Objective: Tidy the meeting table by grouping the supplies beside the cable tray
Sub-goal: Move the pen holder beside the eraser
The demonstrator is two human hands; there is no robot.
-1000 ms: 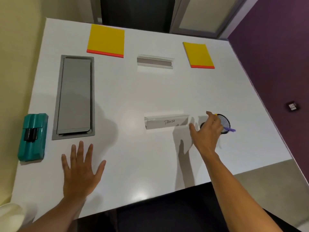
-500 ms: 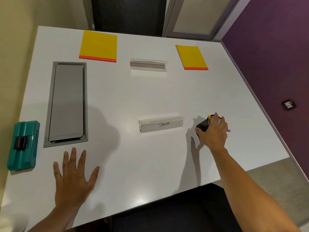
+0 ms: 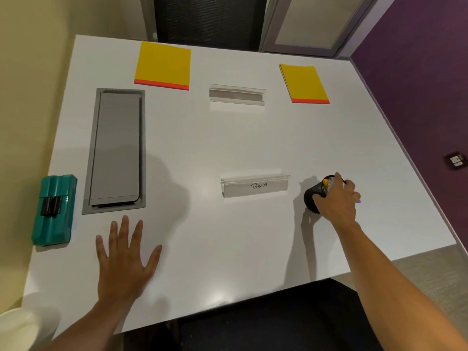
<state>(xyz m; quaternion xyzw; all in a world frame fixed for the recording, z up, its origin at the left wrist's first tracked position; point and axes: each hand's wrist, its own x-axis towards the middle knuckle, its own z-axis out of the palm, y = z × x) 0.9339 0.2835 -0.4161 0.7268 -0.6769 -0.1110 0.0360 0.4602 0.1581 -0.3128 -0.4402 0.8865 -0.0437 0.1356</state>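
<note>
A grey cable tray is set into the white table at the left. My right hand grips a black mesh pen cup at the right; a yellow and a purple pen show in it. A clear name holder marked "PANDA" lies left of the cup. A second clear name holder lies farther back between two yellow notepads. A teal whiteboard eraser sits left of the tray. My left hand rests flat on the table in front of the tray, fingers spread.
A dark chair back stands beyond the far edge. The purple wall runs along the right side with a small wall socket. A pale round object shows at the bottom left corner.
My right hand has moved from reaching beside the pen cup to closing round it. My left hand has stayed flat on the table.
</note>
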